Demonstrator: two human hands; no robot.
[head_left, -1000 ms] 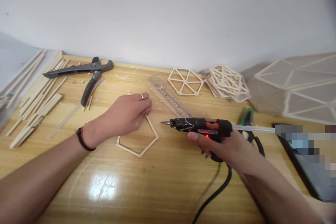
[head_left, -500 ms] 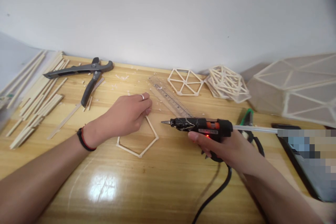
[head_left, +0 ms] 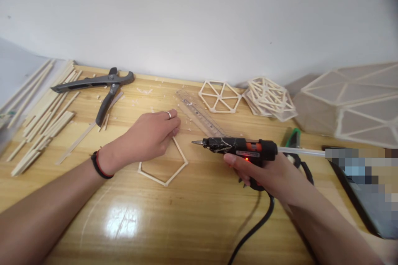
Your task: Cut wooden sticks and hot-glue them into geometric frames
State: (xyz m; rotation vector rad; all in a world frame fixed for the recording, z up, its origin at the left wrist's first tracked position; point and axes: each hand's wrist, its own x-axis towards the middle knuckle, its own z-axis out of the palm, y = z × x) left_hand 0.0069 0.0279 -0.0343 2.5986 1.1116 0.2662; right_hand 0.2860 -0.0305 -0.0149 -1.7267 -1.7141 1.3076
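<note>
My left hand point(head_left: 154, 134) is closed at the far side of a wooden stick frame point(head_left: 177, 175) that lies on the table. Its fingers pinch the frame's upper part, which they cover; the near corners show below the hand. My right hand point(head_left: 255, 172) grips a black hot glue gun point(head_left: 230, 145) with a lit red light. The gun's metal nozzle points left, a short way right of the frame and apart from it. A clear glue stick point(head_left: 301, 151) sticks out of the gun's back end.
A clear ruler point(head_left: 202, 116) lies behind the gun. A spoked hexagon frame point(head_left: 219, 97) and a stack of frames point(head_left: 267, 97) stand by the wall, with a large covered structure point(head_left: 348, 103) at right. Cutters point(head_left: 107, 80) and loose sticks point(head_left: 46, 132) lie left; a tablet-like device point(head_left: 357, 198) right.
The glue gun has shifted very slightly in my right hand's grip area. My left hand and the stick frame stay where they were.
</note>
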